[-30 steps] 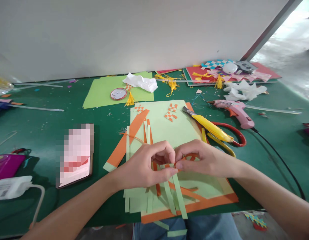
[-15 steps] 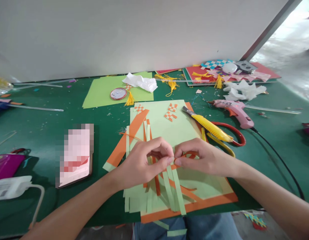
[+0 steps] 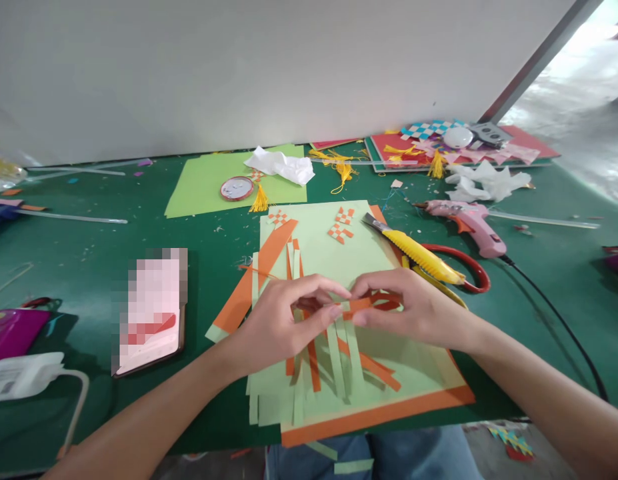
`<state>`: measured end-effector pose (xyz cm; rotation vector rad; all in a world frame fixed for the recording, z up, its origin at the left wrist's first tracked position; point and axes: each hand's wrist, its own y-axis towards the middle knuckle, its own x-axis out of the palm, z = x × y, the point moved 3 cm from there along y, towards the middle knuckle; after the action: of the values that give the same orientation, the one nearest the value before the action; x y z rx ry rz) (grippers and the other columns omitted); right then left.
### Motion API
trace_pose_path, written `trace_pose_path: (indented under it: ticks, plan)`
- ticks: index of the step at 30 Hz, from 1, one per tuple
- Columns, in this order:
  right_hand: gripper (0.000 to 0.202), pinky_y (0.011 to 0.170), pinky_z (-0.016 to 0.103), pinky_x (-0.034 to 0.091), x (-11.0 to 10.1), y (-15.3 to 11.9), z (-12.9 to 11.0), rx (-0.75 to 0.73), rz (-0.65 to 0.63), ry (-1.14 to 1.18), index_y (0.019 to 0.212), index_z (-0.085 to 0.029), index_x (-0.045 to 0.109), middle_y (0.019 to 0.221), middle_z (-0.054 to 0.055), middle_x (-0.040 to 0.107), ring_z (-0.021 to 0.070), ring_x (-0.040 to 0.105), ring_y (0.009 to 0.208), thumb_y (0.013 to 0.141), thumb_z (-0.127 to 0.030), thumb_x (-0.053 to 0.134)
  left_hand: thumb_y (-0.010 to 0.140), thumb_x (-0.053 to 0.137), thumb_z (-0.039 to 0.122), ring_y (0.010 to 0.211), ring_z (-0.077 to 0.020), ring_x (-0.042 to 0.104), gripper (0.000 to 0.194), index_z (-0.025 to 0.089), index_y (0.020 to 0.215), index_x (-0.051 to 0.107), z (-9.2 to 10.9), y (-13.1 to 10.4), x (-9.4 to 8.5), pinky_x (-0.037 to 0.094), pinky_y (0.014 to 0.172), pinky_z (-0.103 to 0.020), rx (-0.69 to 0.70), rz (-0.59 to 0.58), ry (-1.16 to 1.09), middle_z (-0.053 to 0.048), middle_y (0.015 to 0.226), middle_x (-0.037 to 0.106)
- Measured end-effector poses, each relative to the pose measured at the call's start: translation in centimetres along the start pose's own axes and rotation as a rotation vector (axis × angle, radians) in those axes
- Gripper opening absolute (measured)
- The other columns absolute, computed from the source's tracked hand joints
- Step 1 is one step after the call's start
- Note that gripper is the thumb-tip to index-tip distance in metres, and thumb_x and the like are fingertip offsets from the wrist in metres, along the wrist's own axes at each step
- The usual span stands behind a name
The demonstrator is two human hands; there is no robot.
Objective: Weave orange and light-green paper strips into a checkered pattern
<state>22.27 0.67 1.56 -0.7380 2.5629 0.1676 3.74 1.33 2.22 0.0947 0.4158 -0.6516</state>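
My left hand (image 3: pixel 293 317) pinches crossed paper strips between thumb and fingers, with pale green strips (image 3: pixel 357 357) hanging below. Facing it, my right hand (image 3: pixel 406 303) grips an orange paper strip (image 3: pixel 359 307) whose loop runs back under the palm. Both sets of fingertips nearly meet where the orange and green strips cross; the weave itself is partly hidden. Under the hands lie pale green sheets (image 3: pixel 329 257) over an orange sheet (image 3: pixel 379 420). Loose orange strips (image 3: pixel 313 363) and small woven checkered pieces (image 3: pixel 341 232) rest on top.
A yellow-handled cutter (image 3: pixel 416 253) lies across red-handled scissors (image 3: pixel 481 277) on the right, near a pink glue gun (image 3: pixel 471 223) with its cord. A phone (image 3: pixel 153 313) sits left, beside a white charger (image 3: pixel 26 373). Tissue (image 3: pixel 281 165) and yellow tassels (image 3: pixel 343 175) are at the back.
The fingertips have moved slightly apart, and more of the orange strip shows between them. The hanging green strips have shifted a little to the left.
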Motion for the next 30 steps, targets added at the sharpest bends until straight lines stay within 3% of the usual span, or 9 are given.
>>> trace_pose_path:
  ticks: [3, 6, 10, 12, 16, 19, 23, 27, 30]
  plan:
    - [0.022, 0.076, 0.033, 0.046, -0.2, -0.1, -0.1, -0.289, 0.168, -0.312, 0.098, -0.015, 0.066, 0.088, 0.005, 0.072, 0.0167, 0.064, 0.08, 0.083, -0.031, 0.069, 0.09, 0.06, 0.027, 0.067, -0.0096, 0.063, 0.016, 0.02, 0.101, 0.069, -0.2, 0.1, -0.1, 0.048, 0.059, -0.016, -0.042, 0.09, -0.001, 0.0, 0.076, 0.07]
    - [0.017, 0.078, 0.038, 0.044, 0.0, -0.2, 0.1, -0.463, 0.237, -0.488, 0.1, -0.014, 0.065, 0.086, 0.005, 0.072, 0.0185, 0.063, 0.08, 0.086, -0.023, 0.065, 0.089, 0.061, 0.028, 0.065, -0.0094, 0.061, 0.016, 0.019, 0.099, 0.07, -0.4, 0.2, -0.1, 0.048, 0.058, -0.016, -0.063, 0.129, -0.007, 0.0, 0.073, 0.069]
    - [0.021, 0.078, 0.04, 0.045, -0.1, -0.1, 0.1, -0.5, 0.276, -0.563, 0.107, -0.014, 0.064, 0.091, 0.007, 0.071, 0.0206, 0.062, 0.083, 0.087, -0.021, 0.065, 0.089, 0.062, 0.03, 0.067, -0.0094, 0.061, 0.016, 0.019, 0.097, 0.07, -0.5, 0.4, -0.1, 0.048, 0.059, -0.015, -0.088, 0.137, -0.045, 0.0, 0.074, 0.068]
    - [0.026, 0.079, 0.04, 0.047, -0.5, -0.4, -0.4, -0.519, 0.371, -0.575, 0.109, -0.014, 0.063, 0.095, 0.01, 0.07, 0.0228, 0.062, 0.088, 0.084, -0.021, 0.068, 0.088, 0.063, 0.031, 0.067, -0.0091, 0.062, 0.016, 0.019, 0.096, 0.07, -0.7, 0.5, -0.2, 0.049, 0.06, -0.014, -0.107, 0.171, -0.068, 0.001, 0.073, 0.068]
    - [0.007, 0.066, 0.031, 0.048, -1.4, -1.2, -0.9, -0.526, 0.56, -0.454, 0.078, -0.017, 0.063, 0.069, 0.004, 0.065, 0.0154, 0.058, 0.066, 0.083, -0.015, 0.067, 0.087, 0.065, 0.033, 0.067, -0.0096, 0.064, 0.018, 0.019, 0.097, 0.07, -0.9, 0.6, -0.6, 0.051, 0.06, -0.014, -0.125, 0.253, -0.111, 0.001, 0.076, 0.069]
    - [0.018, 0.055, 0.026, 0.044, -0.9, -0.6, 0.0, -0.267, 0.315, -0.363, 0.071, -0.017, 0.062, 0.063, 0.0, 0.063, 0.0108, 0.054, 0.055, 0.086, -0.027, 0.067, 0.087, 0.065, 0.034, 0.069, -0.0105, 0.067, 0.018, 0.02, 0.097, 0.07, -1.1, 0.5, -0.9, 0.053, 0.061, -0.015, -0.116, 0.282, -0.11, 0.0, 0.079, 0.071]
    - [0.023, 0.064, 0.026, 0.045, 0.3, 0.1, 1.2, -0.077, -0.002, -0.254, 0.074, -0.017, 0.066, 0.072, 0.001, 0.064, 0.0123, 0.057, 0.067, 0.084, -0.038, 0.069, 0.087, 0.065, 0.034, 0.073, -0.0114, 0.069, 0.018, 0.021, 0.097, 0.071, -1.3, 0.4, -1.3, 0.054, 0.062, -0.015, -0.1, 0.328, -0.092, 0.0, 0.085, 0.073]
    - [0.023, 0.065, 0.025, 0.042, 0.3, 0.2, 1.4, -0.009, -0.042, -0.141, 0.071, -0.018, 0.063, 0.073, 0.0, 0.062, 0.0115, 0.054, 0.069, 0.089, -0.032, 0.061, 0.087, 0.065, 0.034, 0.077, -0.0117, 0.07, 0.018, 0.021, 0.098, 0.071, -1.4, 0.4, -1.4, 0.054, 0.065, -0.014, -0.096, 0.33, -0.071, -0.001, 0.087, 0.074]
    - [0.026, 0.058, 0.024, 0.038, -0.1, 0.0, 1.8, 0.135, -0.039, -0.058, 0.074, -0.019, 0.064, 0.069, -0.002, 0.061, 0.0105, 0.049, 0.062, 0.09, -0.039, 0.058, 0.088, 0.065, 0.034, 0.079, -0.0114, 0.069, 0.018, 0.02, 0.098, 0.072, -1.2, 0.5, -1.4, 0.054, 0.067, -0.014, -0.076, 0.304, -0.059, 0.0, 0.087, 0.075]
